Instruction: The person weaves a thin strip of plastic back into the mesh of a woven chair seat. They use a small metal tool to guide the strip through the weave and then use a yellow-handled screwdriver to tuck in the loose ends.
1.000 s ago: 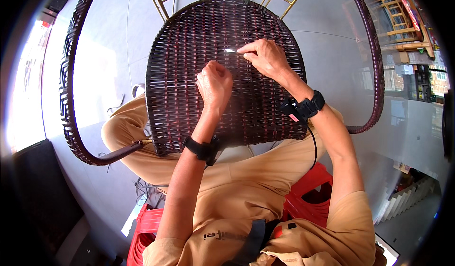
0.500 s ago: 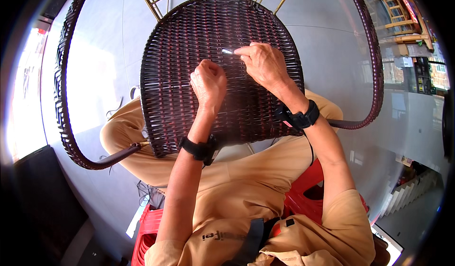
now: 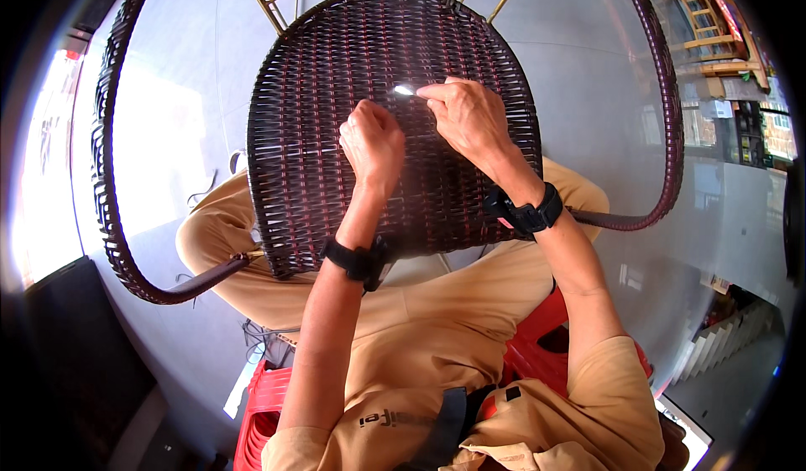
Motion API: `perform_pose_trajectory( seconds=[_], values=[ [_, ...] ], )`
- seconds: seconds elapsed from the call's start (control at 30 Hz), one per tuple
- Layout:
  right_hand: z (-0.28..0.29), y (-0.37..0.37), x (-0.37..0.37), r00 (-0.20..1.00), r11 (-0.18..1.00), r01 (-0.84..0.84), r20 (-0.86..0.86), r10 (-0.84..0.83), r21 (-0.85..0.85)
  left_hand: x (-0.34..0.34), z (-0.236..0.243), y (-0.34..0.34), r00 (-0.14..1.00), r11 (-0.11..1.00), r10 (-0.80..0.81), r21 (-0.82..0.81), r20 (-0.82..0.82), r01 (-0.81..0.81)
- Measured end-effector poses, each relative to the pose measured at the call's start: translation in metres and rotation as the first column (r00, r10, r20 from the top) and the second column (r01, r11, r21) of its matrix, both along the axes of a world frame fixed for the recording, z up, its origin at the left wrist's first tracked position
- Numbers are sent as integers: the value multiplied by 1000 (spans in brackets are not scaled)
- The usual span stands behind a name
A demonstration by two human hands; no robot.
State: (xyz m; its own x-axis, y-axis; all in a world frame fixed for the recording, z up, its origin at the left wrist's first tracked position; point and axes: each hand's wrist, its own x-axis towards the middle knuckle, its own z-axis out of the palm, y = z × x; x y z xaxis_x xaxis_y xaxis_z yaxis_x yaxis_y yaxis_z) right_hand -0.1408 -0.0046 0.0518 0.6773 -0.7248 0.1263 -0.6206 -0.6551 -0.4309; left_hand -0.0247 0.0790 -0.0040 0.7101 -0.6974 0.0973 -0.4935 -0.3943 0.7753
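A dark brown and reddish woven chair seat (image 3: 353, 211) rests over my lap. My right hand (image 3: 470, 122), at the seat's upper right of centre, grips a small shiny metal tool (image 3: 404, 90), its index finger extended along it, with the bright tip pointing left over the weave. My left hand (image 3: 372, 148) is curled closed against the weave just left of centre, below and left of the tool; what its fingers hold, if anything, is hidden. Black straps (image 3: 353, 261) are on both wrists.
Curved woven arms (image 3: 113, 177) flank the seat, with gold metal bars (image 3: 508, 1) behind. Red plastic stools (image 3: 260, 395) are beneath me. Cables (image 3: 256, 332) lie by my left leg. A wooden frame (image 3: 705, 30) stands at the upper right, and white steps (image 3: 730, 341) show at the lower right.
The chair appears slightly higher and further left than a second ago. My right hand has shifted a little down and left on the weave; my left hand has shifted slightly left and up.
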Motion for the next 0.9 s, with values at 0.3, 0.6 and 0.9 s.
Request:
perform_pose_trajectory(
  seconds=[0.3,0.6,0.9],
  values=[
    [-19,11,-14,992,994,85,91,-92,72,4,7,0,975,998,-60,-15,-212,59],
    [-25,14,-12,972,986,126,187,-144,107,5,25,14,829,996,-85,-65,-552,59],
    [-27,14,-11,971,989,131,190,-142,67,1,25,4,830,999,18,-26,-557,-39]
  ],
)
